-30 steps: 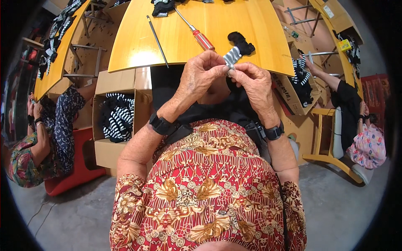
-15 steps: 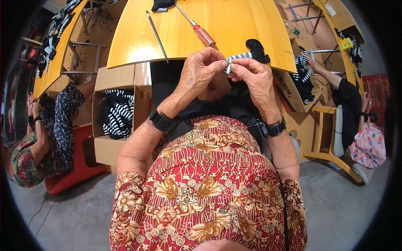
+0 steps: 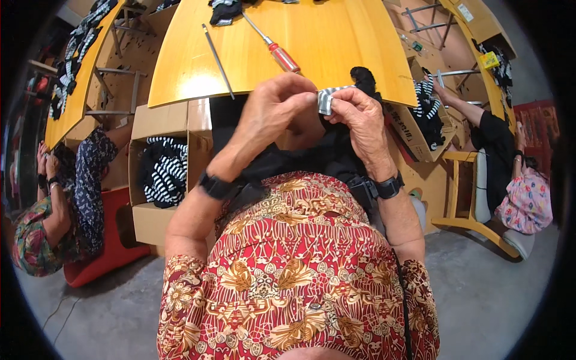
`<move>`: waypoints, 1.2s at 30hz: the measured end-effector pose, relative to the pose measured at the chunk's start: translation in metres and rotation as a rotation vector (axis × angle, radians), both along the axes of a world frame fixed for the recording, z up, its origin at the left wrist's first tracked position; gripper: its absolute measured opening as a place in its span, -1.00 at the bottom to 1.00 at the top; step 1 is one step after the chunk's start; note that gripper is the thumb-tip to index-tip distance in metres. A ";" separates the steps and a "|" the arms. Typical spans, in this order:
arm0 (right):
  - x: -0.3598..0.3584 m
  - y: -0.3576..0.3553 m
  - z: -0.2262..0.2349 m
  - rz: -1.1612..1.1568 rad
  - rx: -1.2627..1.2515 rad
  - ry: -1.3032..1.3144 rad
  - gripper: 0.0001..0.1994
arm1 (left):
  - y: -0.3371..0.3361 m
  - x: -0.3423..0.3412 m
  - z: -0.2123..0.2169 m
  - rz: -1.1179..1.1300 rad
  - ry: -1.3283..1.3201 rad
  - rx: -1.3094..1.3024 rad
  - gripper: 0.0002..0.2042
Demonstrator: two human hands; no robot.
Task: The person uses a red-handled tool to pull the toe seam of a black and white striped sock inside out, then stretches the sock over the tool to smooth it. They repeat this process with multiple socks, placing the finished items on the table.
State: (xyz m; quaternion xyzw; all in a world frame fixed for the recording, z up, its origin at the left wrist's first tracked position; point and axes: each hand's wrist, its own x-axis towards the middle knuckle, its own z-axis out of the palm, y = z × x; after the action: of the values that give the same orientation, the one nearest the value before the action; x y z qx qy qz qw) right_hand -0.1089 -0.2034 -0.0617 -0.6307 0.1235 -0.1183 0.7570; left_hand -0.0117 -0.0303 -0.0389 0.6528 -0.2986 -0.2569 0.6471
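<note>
A small striped knitted piece (image 3: 325, 102), grey and white, is held just off the table's near edge. My right hand (image 3: 362, 117) pinches its right side between thumb and fingers. At the left edge of the fabric, my left hand (image 3: 273, 111) has thumb and fingertips pressed together; this hand is slightly blurred. A black fuzzy knitted part (image 3: 364, 79) lies on the table edge behind my right hand, seemingly the other end of the piece. Farther up the table lie a screwdriver (image 3: 282, 57) with a red clear handle and a thin dark rod (image 3: 218, 60).
The yellow table (image 3: 186, 66) bears dark knitwear (image 3: 225, 11) at its far side. At left, an open cardboard box (image 3: 153, 222) holds striped knitwear; another box (image 3: 414, 135) stands at right. People sit on both sides, on a red chair (image 3: 114, 231) and a wooden chair (image 3: 459, 225).
The knitted piece's end, bunched before, now shows a wider flat band. My left hand has moved slightly left and down, and the right hand slightly left. The whole view has shifted a little.
</note>
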 end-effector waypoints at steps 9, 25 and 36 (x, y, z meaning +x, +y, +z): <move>0.024 -0.051 0.009 -0.245 -0.328 -0.179 -0.94 | 0.061 -0.075 0.124 -0.467 -0.082 -0.527 -0.64; 0.044 -0.072 -0.012 -0.272 -0.209 -0.025 -0.96 | 0.074 -0.087 0.143 -0.575 -0.130 -0.653 -0.54; 0.043 -0.070 -0.010 -0.255 -0.225 -0.005 -0.94 | 0.074 -0.094 0.147 -0.575 -0.124 -0.710 -0.47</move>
State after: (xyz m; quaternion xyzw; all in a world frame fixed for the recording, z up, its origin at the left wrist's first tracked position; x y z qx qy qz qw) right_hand -0.0658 -0.2736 -0.0714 -0.6903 0.1868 -0.2280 0.6607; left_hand -0.1054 0.0437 0.1085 0.2955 -0.5751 -0.2685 0.7140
